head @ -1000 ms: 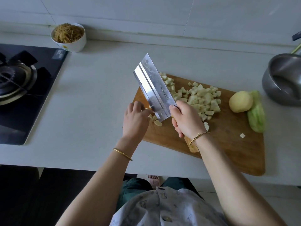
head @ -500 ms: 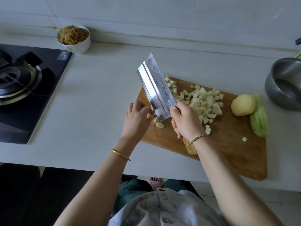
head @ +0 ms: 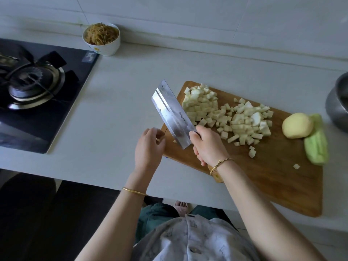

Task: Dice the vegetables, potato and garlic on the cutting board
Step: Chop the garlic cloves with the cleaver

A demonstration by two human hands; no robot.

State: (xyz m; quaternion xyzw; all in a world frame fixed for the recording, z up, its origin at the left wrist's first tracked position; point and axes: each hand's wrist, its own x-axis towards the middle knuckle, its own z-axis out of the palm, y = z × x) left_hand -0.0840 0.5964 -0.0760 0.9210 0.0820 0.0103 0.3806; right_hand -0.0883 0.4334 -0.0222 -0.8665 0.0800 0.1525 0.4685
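Note:
A wooden cutting board [head: 263, 178] lies on the white counter. My right hand [head: 209, 146] grips the handle of a steel cleaver [head: 173, 113], whose blade slants up-left over the board's left end. My left hand [head: 148, 147] sits at the board's left edge, its curled fingers and thumb pinching a small pale piece that looks like a garlic clove [head: 157, 138]. One tiny pale bit [head: 175, 141] lies beside the blade. A heap of pale diced cubes [head: 226, 117] covers the board's far half. A whole peeled potato [head: 296, 125] and a green vegetable [head: 316, 147] rest at its right end.
A gas hob [head: 37, 85] fills the counter's left side. A white bowl of brown shreds [head: 101, 44] stands by the wall. A metal pot [head: 339, 106] sits at the right edge. The counter's front edge runs just below the board.
The garlic cloves seen by the blade earlier are hidden now. My left hand has drawn back to the board's left edge. The cleaver stays raised and slanted.

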